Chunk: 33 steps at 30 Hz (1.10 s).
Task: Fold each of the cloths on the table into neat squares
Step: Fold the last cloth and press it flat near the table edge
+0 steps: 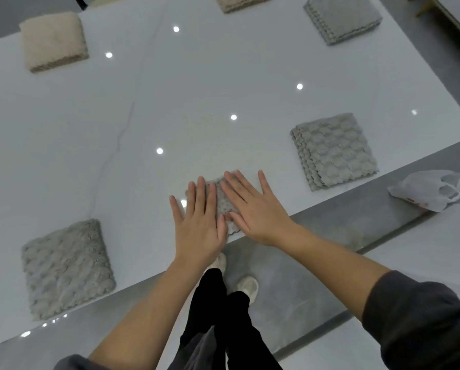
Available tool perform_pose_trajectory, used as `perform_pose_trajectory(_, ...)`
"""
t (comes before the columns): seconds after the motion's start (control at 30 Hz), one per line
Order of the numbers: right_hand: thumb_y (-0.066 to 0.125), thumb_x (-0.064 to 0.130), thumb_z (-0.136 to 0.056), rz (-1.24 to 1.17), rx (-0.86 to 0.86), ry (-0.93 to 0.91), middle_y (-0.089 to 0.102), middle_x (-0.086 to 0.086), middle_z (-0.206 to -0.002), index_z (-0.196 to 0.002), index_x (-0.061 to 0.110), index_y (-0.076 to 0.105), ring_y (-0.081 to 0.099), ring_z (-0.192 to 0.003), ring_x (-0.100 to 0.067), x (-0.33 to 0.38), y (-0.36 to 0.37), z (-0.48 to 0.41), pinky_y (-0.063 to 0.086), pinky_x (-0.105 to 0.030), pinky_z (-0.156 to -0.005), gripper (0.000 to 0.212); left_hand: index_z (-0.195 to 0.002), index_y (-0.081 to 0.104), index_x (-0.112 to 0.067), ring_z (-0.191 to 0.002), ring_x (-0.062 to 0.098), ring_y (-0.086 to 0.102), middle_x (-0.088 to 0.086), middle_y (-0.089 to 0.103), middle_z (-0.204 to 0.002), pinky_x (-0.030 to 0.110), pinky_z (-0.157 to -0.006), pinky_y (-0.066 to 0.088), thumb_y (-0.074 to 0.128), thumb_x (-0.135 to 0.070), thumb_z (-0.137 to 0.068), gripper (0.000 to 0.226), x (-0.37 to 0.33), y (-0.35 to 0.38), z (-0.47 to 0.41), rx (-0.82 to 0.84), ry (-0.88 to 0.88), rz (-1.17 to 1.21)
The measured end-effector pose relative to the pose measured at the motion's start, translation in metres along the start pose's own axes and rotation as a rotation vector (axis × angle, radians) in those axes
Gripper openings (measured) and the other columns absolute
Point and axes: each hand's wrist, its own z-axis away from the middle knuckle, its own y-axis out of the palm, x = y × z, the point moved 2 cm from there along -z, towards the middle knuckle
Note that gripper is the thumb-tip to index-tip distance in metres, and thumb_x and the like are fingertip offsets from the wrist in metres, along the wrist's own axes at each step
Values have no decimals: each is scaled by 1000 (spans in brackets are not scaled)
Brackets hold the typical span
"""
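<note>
A small grey textured cloth (223, 200) lies folded at the near edge of the white table (170, 102). My left hand (199, 222) and my right hand (252, 209) both lie flat on it with straight fingers, pressing it down and hiding most of it. Other folded cloths sit around: a grey one (67, 268) near left, a grey one (334, 150) to the right, a grey one (343, 18) far right, a beige one (54, 41) far left, and a tan one (242, 2) at the far edge, partly cut off.
A white plastic bag (429, 189) lies on the grey floor beyond the table's right corner. My legs and shoes (247, 285) stand close to the table's near edge. Ceiling lights reflect as bright spots on the glossy tabletop.
</note>
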Motion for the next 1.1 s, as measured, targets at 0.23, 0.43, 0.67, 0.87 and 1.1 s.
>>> perform_pose_trajectory(0.23,22,39,-101,-96,-127,275,4,-7,-164,-155,12,13,0,-151,-23,-50,-39,23,7,-58,-119,61,-155,12,-10,-151,25,-5,10,2,-163,50,-121,2,26,-32,-96,64,-23,-37,-31,-5,187,184)
perform_pose_trajectory(0.43,23,43,-99,-226,-207,525,0,1,-162,-155,19,10,-4,-150,-19,-122,-48,64,-5,-47,-120,63,-154,19,-10,-150,31,-2,13,7,-162,52,-120,5,31,-30,-97,61,-88,-29,-72,5,390,269)
perform_pose_trajectory(0.67,24,47,-97,-332,-171,504,-6,8,-162,-155,24,7,-9,-150,-17,-203,-46,90,-7,-44,-120,65,-156,5,-15,-150,28,-12,8,-4,-164,46,-122,-2,24,-34,-96,66,-158,-1,-114,48,279,401)
perform_pose_trajectory(0.87,21,52,-98,-342,-41,304,-10,7,-164,-156,28,2,-8,-150,-12,-255,-39,86,-6,-52,-120,65,-156,-5,-20,-149,29,-12,5,-13,-163,52,-120,-4,20,-37,-95,68,-196,22,-123,13,-45,335)
perform_pose_trajectory(1.1,27,44,-101,-286,-9,102,-12,-4,-164,-156,21,1,-10,-150,-12,-264,-41,63,-3,-57,-119,65,-156,2,-14,-150,25,-8,11,-12,-162,54,-119,-3,22,-35,-96,66,-232,32,-115,-25,-195,328)
